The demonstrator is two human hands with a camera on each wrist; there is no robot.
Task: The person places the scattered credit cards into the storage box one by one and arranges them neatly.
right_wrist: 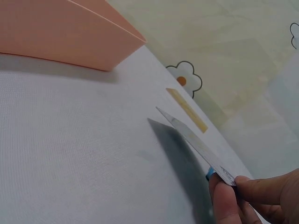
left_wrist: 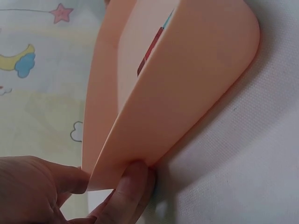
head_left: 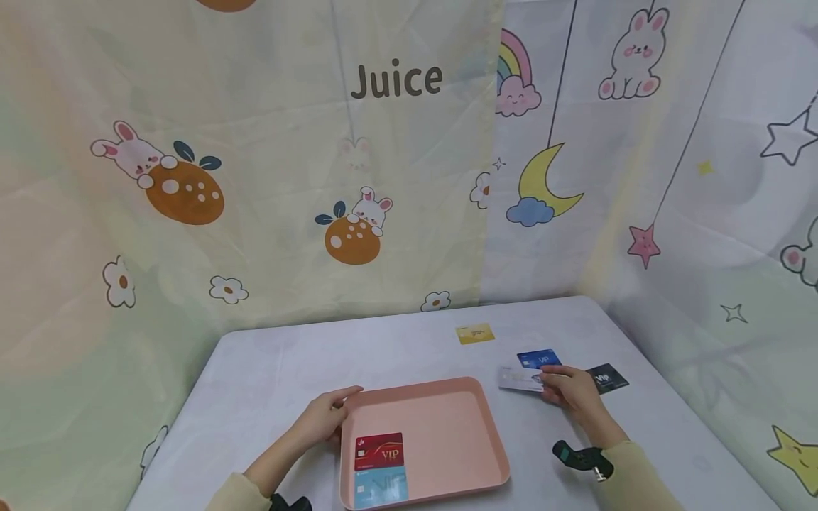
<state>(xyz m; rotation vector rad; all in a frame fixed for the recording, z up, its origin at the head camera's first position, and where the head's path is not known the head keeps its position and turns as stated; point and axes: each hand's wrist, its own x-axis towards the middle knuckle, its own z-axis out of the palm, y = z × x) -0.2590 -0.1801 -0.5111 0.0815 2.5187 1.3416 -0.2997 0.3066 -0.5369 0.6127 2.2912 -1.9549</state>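
Between the thumb and fingers of my right hand (head_left: 571,390) is a pale silvery card (head_left: 519,379), pinched at its right end. In the right wrist view that card (right_wrist: 194,142) is tilted above the table and casts a shadow. My left hand (head_left: 324,414) grips the far left corner of a pink tray (head_left: 447,440); the left wrist view shows fingers (left_wrist: 133,182) against the tray's outer wall. Inside the tray, a red VIP card (head_left: 379,451) lies above a light blue card (head_left: 380,488) at the left side.
Just behind the pale card lies a blue VIP card (head_left: 539,358), partly covered. A black VIP card (head_left: 608,378) is right of my right hand, partly behind it. Farther back lies a gold card (head_left: 475,333). Printed curtains surround the white table (head_left: 287,362).
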